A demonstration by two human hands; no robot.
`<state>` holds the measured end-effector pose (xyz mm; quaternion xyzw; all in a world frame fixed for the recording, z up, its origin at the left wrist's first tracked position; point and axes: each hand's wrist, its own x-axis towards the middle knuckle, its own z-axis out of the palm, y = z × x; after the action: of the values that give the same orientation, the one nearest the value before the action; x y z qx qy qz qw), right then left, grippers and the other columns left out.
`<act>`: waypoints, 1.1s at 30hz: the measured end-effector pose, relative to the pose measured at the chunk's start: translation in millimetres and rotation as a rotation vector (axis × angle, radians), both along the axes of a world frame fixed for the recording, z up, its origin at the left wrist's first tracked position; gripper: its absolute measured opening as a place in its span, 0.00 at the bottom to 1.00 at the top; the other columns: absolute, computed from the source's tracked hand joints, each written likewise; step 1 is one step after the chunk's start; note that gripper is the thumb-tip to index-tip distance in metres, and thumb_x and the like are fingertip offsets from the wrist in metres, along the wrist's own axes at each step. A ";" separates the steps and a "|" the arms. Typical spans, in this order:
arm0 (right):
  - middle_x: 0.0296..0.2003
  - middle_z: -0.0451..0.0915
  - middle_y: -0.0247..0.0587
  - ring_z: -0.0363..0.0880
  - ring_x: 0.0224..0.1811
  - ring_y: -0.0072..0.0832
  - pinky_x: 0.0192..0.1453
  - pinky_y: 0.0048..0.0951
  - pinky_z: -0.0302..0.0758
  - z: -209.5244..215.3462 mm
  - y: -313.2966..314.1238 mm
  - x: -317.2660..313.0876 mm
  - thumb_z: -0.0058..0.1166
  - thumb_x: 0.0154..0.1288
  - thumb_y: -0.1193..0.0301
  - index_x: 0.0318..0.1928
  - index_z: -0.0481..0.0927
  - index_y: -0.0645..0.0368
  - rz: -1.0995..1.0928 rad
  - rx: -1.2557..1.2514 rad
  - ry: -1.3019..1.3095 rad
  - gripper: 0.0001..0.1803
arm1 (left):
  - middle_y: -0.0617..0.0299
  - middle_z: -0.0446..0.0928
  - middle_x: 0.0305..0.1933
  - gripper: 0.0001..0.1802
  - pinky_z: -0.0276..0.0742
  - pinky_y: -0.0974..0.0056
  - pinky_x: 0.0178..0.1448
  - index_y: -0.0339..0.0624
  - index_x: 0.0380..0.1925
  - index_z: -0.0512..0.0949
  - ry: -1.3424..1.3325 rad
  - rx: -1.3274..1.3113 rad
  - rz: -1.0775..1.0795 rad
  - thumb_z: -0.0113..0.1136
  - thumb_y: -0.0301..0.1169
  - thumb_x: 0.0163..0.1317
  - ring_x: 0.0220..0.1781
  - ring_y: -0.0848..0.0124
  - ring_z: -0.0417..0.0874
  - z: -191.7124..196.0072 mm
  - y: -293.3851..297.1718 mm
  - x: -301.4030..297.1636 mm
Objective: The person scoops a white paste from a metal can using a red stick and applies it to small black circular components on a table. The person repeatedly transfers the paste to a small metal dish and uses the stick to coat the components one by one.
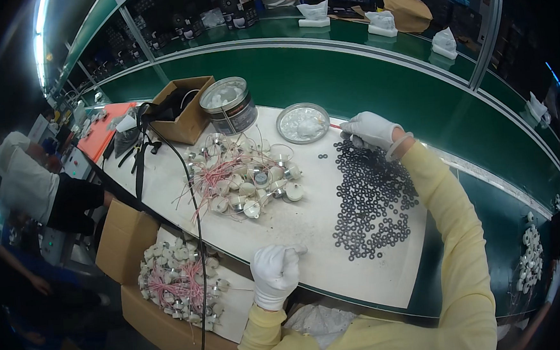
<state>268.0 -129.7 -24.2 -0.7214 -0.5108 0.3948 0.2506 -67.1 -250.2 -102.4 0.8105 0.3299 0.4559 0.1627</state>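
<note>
My left hand [276,274], in a white glove, hovers at the near edge of the white work table [311,263]. Its fingers are curled closed, and whatever they may hold is hidden. At the far side of the table my right hand [372,131], also gloved, bends over the top of a spread of small black rings [374,198]. Those fingers are drawn together and point left; I cannot make out what is in them. A short red strip [335,126] shows beside the fingertips. Left of the rings lies a pile of small white-and-metal motors [248,183] with pink wires.
A round metal lid [303,123] with whitish grease lies beside an open tin [230,107]. Behind them stands a cardboard box [183,110]. A black cable [196,225] crosses the table. More motors fill a carton [138,312] below. A green conveyor [274,79] runs behind; a person [26,171] is at left.
</note>
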 end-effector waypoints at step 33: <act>0.37 0.86 0.51 0.84 0.42 0.49 0.54 0.41 0.78 -17.5 -2.4 3.8 0.49 0.73 0.57 0.47 0.86 0.61 0.133 0.223 -0.541 0.21 | 0.65 0.84 0.26 0.10 0.72 0.58 0.31 0.45 0.26 0.83 0.015 -0.015 -0.023 0.54 0.25 0.64 0.24 0.62 0.79 -3.5 -0.1 -4.1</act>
<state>271.8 -132.0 -41.7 -0.7332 -0.6455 0.1454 0.1568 -71.2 -250.3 -105.9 0.8164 0.3252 0.4454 0.1714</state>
